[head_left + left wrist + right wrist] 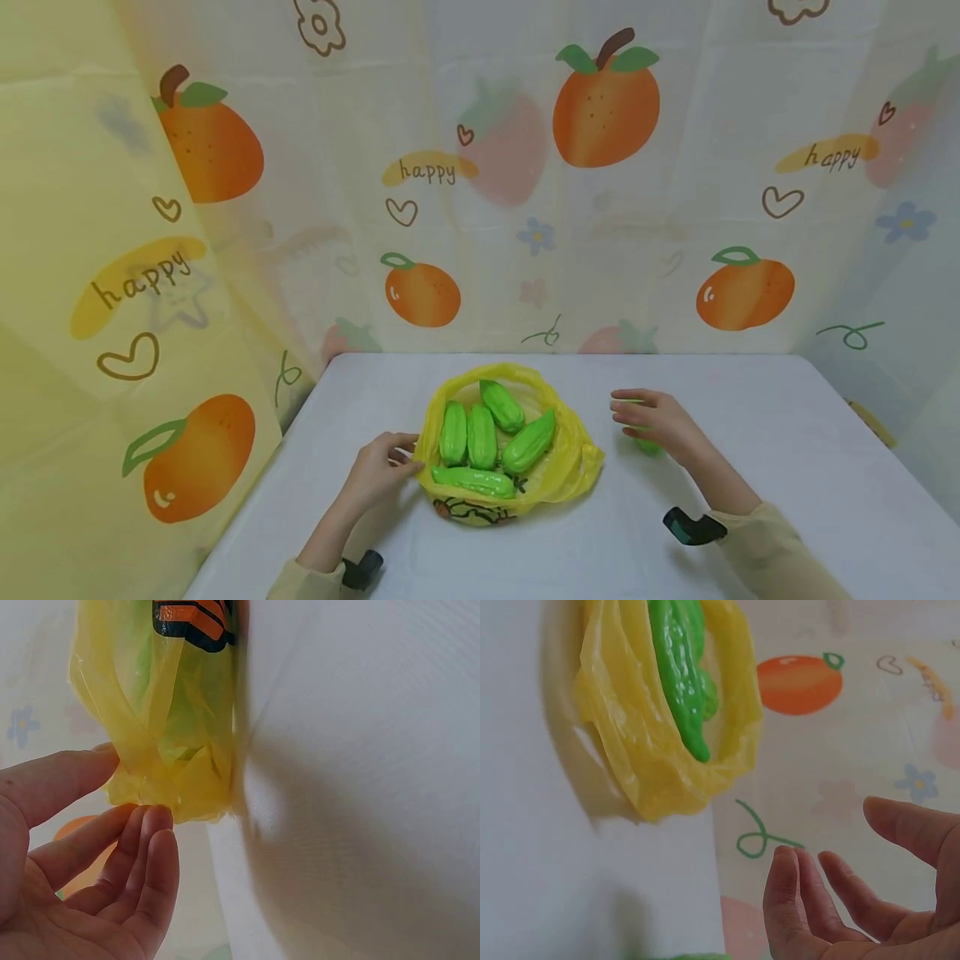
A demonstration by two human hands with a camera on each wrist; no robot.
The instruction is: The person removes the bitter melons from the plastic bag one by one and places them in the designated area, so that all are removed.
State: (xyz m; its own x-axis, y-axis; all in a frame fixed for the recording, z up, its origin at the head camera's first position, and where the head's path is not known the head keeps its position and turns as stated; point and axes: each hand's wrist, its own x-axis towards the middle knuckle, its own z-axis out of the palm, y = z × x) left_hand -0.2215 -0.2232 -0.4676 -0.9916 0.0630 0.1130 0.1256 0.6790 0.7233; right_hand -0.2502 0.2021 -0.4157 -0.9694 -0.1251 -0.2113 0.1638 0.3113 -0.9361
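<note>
A yellow plastic bag [577, 458] lies with its mouth spread on the table, and several shiny green cucumber-like vegetables [482, 437] rest inside. At its left side, my left hand [381, 468] pinches the bag's edge; in the left wrist view, thumb and fingertips meet the yellow film [180, 787]. My right hand [660, 423] is to the right of the bag, fingers loosely bent and apart from it. Another green vegetable [648, 447] lies beneath that hand, mostly hidden by it. The right wrist view catches only a green sliver [697, 956] at its lower edge.
The white tabletop [555, 558] extends around the bag. A fruit-printed curtain [495, 250] hangs behind the table and along the left side [60, 433]. Dark wrist devices [693, 527] sit by both cuffs.
</note>
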